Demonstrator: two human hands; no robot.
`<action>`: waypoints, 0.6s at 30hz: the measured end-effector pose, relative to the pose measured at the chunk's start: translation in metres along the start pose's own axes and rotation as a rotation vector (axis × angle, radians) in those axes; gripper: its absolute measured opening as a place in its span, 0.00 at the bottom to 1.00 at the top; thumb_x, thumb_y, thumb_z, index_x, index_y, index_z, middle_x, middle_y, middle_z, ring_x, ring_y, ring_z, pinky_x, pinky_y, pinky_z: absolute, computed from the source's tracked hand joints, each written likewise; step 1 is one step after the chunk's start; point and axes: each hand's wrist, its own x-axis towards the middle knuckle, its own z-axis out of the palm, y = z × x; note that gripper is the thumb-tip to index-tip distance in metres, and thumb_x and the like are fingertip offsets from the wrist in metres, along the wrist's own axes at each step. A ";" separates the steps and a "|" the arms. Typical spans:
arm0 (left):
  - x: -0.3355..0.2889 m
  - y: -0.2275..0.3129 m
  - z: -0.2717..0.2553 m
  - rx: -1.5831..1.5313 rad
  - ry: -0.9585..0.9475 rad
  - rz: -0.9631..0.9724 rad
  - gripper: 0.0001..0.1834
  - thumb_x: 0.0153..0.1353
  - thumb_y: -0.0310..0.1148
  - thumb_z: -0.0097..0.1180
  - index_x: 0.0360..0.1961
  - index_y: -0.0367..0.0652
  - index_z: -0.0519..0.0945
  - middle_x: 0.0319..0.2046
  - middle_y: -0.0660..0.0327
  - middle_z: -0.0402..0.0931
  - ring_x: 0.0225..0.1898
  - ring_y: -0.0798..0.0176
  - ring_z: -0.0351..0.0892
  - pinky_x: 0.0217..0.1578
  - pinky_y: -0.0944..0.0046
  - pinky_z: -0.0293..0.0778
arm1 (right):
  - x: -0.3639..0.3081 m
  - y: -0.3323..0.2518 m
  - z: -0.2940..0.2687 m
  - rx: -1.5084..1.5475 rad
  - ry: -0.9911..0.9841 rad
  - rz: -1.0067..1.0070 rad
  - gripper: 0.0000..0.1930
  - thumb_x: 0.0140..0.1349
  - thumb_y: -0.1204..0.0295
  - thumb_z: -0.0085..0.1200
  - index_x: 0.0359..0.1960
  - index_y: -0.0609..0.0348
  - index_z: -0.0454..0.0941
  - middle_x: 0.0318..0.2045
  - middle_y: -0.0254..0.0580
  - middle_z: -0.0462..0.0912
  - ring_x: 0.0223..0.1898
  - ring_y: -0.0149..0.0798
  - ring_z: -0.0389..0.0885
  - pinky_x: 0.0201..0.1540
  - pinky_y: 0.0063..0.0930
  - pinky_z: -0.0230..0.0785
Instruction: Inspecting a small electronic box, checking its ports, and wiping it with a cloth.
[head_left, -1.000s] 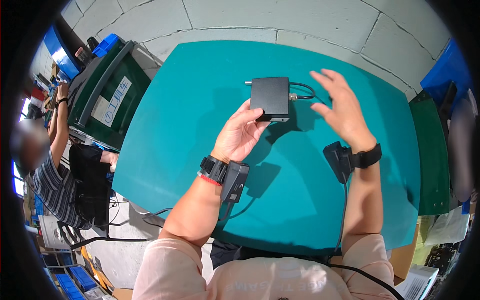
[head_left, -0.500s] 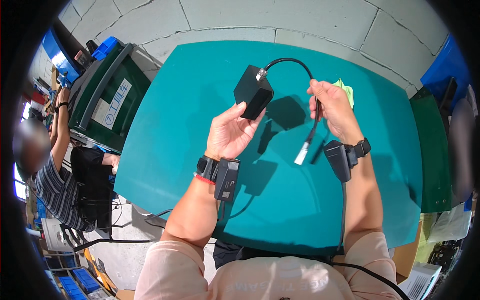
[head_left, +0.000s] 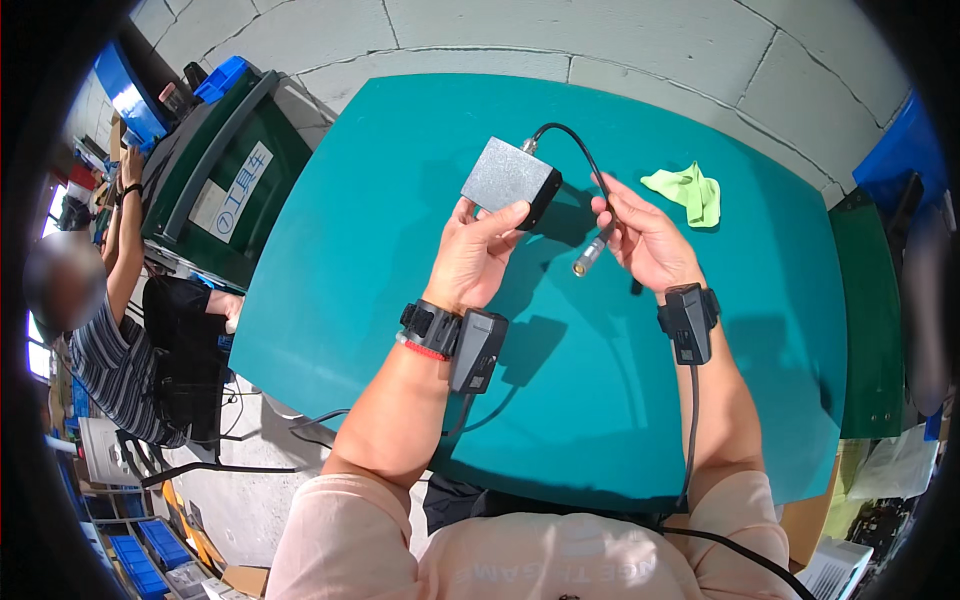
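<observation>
We've got the box (head_left: pixel 511 180) up in the air over the far middle of the green table (head_left: pixel 330 270), our left hand (head_left: pixel 478 255) clamped on its near edge by the fingertips. Our right hand (head_left: pixel 645 240), just right of the box, pinches the black cable (head_left: pixel 578 150) above its plug (head_left: pixel 586 262), hands apart. Risk, as we judge it: that fingertip grip slips and the box drops onto the table, or a tug on the cable strains the joint at the box. Count: 1 table, 1 box, 1 cable, 1 green cloth (head_left: pixel 685 190) right of the box, 1 plug.
</observation>
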 end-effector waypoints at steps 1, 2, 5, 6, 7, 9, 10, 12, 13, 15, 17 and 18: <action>0.000 -0.001 0.000 0.057 0.007 0.041 0.20 0.50 0.22 0.60 0.44 0.44 0.68 0.38 0.62 0.76 0.40 0.67 0.76 0.45 0.64 0.70 | 0.000 0.004 0.003 -0.113 0.082 -0.069 0.29 0.62 0.71 0.48 0.63 0.61 0.52 0.41 0.42 0.77 0.37 0.30 0.77 0.32 0.15 0.70; 0.000 -0.003 0.001 0.054 0.017 0.038 0.20 0.50 0.22 0.60 0.44 0.44 0.68 0.38 0.62 0.76 0.40 0.67 0.76 0.45 0.64 0.70 | -0.001 0.005 0.006 -0.103 0.033 -0.066 0.29 0.62 0.71 0.48 0.63 0.61 0.52 0.41 0.42 0.77 0.37 0.30 0.77 0.32 0.15 0.70; 0.000 -0.006 0.004 0.034 0.018 0.093 0.24 0.50 0.22 0.60 0.48 0.45 0.64 0.40 0.61 0.74 0.42 0.67 0.75 0.46 0.62 0.69 | -0.005 0.007 0.018 -0.188 0.041 -0.166 0.26 0.64 0.67 0.46 0.62 0.60 0.55 0.41 0.41 0.76 0.37 0.30 0.78 0.29 0.16 0.68; 0.000 -0.006 0.004 0.052 0.021 0.119 0.24 0.50 0.23 0.60 0.47 0.44 0.65 0.40 0.61 0.74 0.42 0.66 0.75 0.45 0.62 0.70 | -0.006 0.008 0.023 -0.185 -0.028 -0.133 0.25 0.64 0.65 0.46 0.60 0.60 0.57 0.41 0.41 0.76 0.36 0.30 0.78 0.27 0.16 0.67; 0.000 -0.006 0.005 0.070 0.024 0.145 0.24 0.49 0.23 0.61 0.47 0.43 0.65 0.40 0.60 0.74 0.41 0.66 0.75 0.44 0.62 0.70 | -0.007 0.011 0.027 -0.180 -0.115 -0.119 0.24 0.64 0.62 0.46 0.59 0.60 0.59 0.41 0.41 0.76 0.36 0.30 0.79 0.25 0.16 0.66; 0.000 -0.005 0.007 0.085 -0.031 0.118 0.25 0.49 0.23 0.61 0.47 0.42 0.65 0.40 0.59 0.74 0.41 0.66 0.75 0.42 0.63 0.71 | -0.007 0.020 0.035 -0.292 -0.121 -0.046 0.23 0.64 0.60 0.46 0.56 0.61 0.62 0.41 0.41 0.76 0.35 0.31 0.79 0.24 0.16 0.66; -0.001 -0.005 0.008 0.099 -0.093 0.099 0.25 0.49 0.24 0.62 0.47 0.42 0.65 0.40 0.59 0.74 0.40 0.66 0.75 0.40 0.64 0.72 | -0.007 0.025 0.038 -0.391 -0.152 -0.002 0.22 0.64 0.59 0.46 0.53 0.61 0.64 0.40 0.41 0.76 0.33 0.32 0.80 0.23 0.15 0.65; -0.004 -0.008 0.010 0.181 -0.019 0.134 0.22 0.49 0.25 0.62 0.45 0.40 0.67 0.38 0.60 0.74 0.38 0.67 0.75 0.37 0.67 0.73 | -0.006 0.032 0.041 -0.410 -0.088 0.006 0.22 0.61 0.54 0.49 0.44 0.63 0.69 0.36 0.41 0.77 0.28 0.31 0.80 0.20 0.14 0.64; -0.005 -0.009 0.011 0.222 -0.066 0.119 0.23 0.48 0.25 0.63 0.43 0.40 0.66 0.37 0.60 0.74 0.37 0.67 0.75 0.37 0.67 0.73 | -0.006 0.033 0.041 -0.450 -0.036 -0.002 0.22 0.60 0.52 0.50 0.41 0.62 0.70 0.33 0.40 0.78 0.25 0.30 0.79 0.18 0.14 0.63; -0.005 -0.009 0.013 0.263 -0.153 0.113 0.16 0.53 0.29 0.60 0.41 0.41 0.70 0.36 0.61 0.75 0.36 0.68 0.75 0.37 0.67 0.72 | -0.005 0.030 0.039 -0.509 0.096 -0.068 0.24 0.55 0.49 0.55 0.34 0.61 0.73 0.25 0.37 0.78 0.18 0.27 0.77 0.14 0.15 0.60; -0.003 -0.005 0.013 0.214 -0.187 0.052 0.14 0.56 0.35 0.56 0.41 0.41 0.71 0.35 0.62 0.75 0.35 0.68 0.75 0.37 0.67 0.72 | -0.005 0.027 0.037 -0.466 0.195 -0.121 0.21 0.55 0.50 0.55 0.29 0.60 0.74 0.19 0.34 0.75 0.15 0.26 0.74 0.13 0.15 0.58; -0.003 -0.004 0.013 0.187 -0.184 -0.026 0.15 0.60 0.40 0.52 0.41 0.41 0.72 0.34 0.62 0.76 0.35 0.68 0.75 0.37 0.67 0.72 | -0.005 0.023 0.035 -0.469 0.225 -0.147 0.21 0.54 0.51 0.56 0.26 0.59 0.75 0.18 0.33 0.75 0.14 0.25 0.73 0.12 0.15 0.57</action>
